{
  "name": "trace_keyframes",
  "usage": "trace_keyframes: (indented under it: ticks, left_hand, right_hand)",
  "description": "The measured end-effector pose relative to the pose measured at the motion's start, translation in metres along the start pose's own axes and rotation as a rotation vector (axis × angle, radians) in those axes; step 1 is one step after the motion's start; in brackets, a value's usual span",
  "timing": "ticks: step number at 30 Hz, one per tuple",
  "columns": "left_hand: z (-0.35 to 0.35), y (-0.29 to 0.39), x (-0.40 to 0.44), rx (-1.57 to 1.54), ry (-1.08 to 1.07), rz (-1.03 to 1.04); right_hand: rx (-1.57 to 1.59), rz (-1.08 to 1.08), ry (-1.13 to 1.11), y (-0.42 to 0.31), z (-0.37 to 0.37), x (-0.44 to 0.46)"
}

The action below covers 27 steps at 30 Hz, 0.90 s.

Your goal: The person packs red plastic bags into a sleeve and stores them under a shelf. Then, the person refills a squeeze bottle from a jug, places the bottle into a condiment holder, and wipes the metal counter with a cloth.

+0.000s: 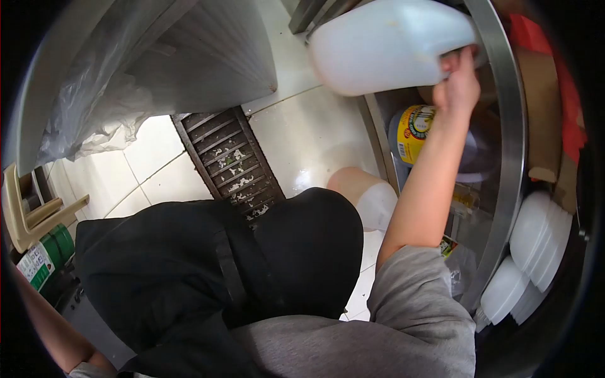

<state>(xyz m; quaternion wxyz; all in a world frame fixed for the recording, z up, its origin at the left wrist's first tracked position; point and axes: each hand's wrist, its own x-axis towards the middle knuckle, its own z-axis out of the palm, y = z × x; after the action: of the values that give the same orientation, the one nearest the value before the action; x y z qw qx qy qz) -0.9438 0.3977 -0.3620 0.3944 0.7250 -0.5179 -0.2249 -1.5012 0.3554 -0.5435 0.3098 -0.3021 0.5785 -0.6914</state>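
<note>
My right hand (459, 85) is closed around the handle of a large white plastic jug (384, 47), slightly smeared by motion. The jug is held tilted on its side above the tiled floor, at the front of a metal shelf unit (513, 126). Just below my right wrist, a container with a yellow label (413, 133) stands on the lower shelf, partly covered by my forearm. Only my left forearm shows at the lower left edge; my left hand is out of view.
A dark floor drain grate (236, 160) with scraps on it crosses the white tiles (151, 167). A bin with a plastic liner (208, 60) stands at upper left. White lidded containers (535, 239) are stacked at right. A green container (53, 249) sits at far left.
</note>
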Motion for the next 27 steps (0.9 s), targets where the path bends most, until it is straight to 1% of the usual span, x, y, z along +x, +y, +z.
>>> trace_keyframes:
  ticks: [1, 3, 4, 5, 6, 7, 8, 9, 11, 12, 13, 14, 15, 16, 17, 19, 21, 23, 24, 26, 27]
  left_hand:
    - [-0.001, -0.001, 0.001, -0.014, -0.023, 0.0]
    - [-0.004, -0.001, 0.002, -0.037, -0.054, -0.003]
    - [-0.003, -0.002, 0.002, -0.048, -0.051, -0.008]
    - [0.001, 0.001, 0.0, 0.009, 0.056, -0.032]
    - [-0.003, 0.0, 0.003, 0.002, 0.049, -0.025]
    - [-0.009, -0.004, 0.008, -0.004, -0.006, -0.031]
    - [-0.014, -0.005, 0.011, -0.007, -0.059, -0.038]
    - [-0.014, -0.004, 0.012, -0.008, -0.066, -0.032]
    - [-0.009, 0.0, 0.01, 0.102, -0.015, -0.007]
    - [0.006, 0.013, -0.002, 0.173, 0.114, -0.054]
    - [0.008, 0.016, -0.003, 0.173, 0.112, -0.045]
    - [0.007, 0.018, -0.004, 0.235, 0.098, -0.029]
    - [0.009, 0.02, -0.007, 0.296, 0.083, -0.015]
    - [0.021, 0.032, -0.023, 0.327, 0.089, 0.026]
    - [0.006, 0.021, -0.013, 0.321, 0.081, 0.035]
    - [-0.009, 0.006, -0.001, 0.278, 0.078, 0.028]
    - [-0.016, -0.006, 0.006, 0.234, 0.065, 0.03]
    - [-0.023, -0.017, 0.012, 0.201, 0.054, 0.025]
    - [-0.025, -0.021, 0.015, 0.182, 0.047, 0.028]
    - [-0.03, -0.032, 0.017, 0.146, 0.038, 0.03]
    - [-0.032, -0.036, 0.019, 0.134, 0.032, 0.032]
  right_hand:
    - [-0.085, 0.041, -0.026, -0.005, 0.003, -0.024]
    - [0.047, 0.074, -0.233, 0.013, -0.013, -0.046]
    - [-0.007, 0.102, -0.216, 0.021, -0.013, -0.062]
    - [-0.059, 0.131, -0.198, 0.031, -0.01, -0.08]
    - [-0.142, 0.181, -0.25, 0.044, -0.013, -0.097]
    - [-0.225, 0.233, -0.3, 0.055, -0.013, -0.114]
    - [-0.336, 0.236, -0.325, 0.058, -0.004, -0.135]
    - [-0.448, 0.241, -0.349, 0.059, 0.0, -0.155]
    - [-0.446, 0.275, -0.497, 0.071, -0.017, -0.178]
    - [-0.443, 0.273, -0.49, 0.076, -0.028, -0.188]
    - [-0.558, 0.247, -0.533, 0.079, -0.044, -0.195]
    - [-0.674, 0.223, -0.573, 0.075, -0.056, -0.201]
    - [-0.673, 0.224, -0.562, 0.066, -0.066, -0.205]
    - [-0.814, 0.155, -0.577, 0.057, -0.077, -0.209]
    - [-0.957, 0.083, -0.59, 0.048, -0.085, -0.213]
    - [-1.262, -0.316, -0.467, 0.005, -0.074, -0.218]
    - [-0.943, -0.452, -0.002, -0.006, -0.084, -0.215]
    - [-0.662, -0.532, 0.351, -0.013, -0.085, -0.185]
    - [-0.661, -0.537, 0.355, -0.018, -0.087, -0.173]
    - [-1.1, -0.458, 0.464, -0.026, -0.092, -0.15]
    - [-1.27, -0.579, 0.389, -0.022, -0.089, -0.14]
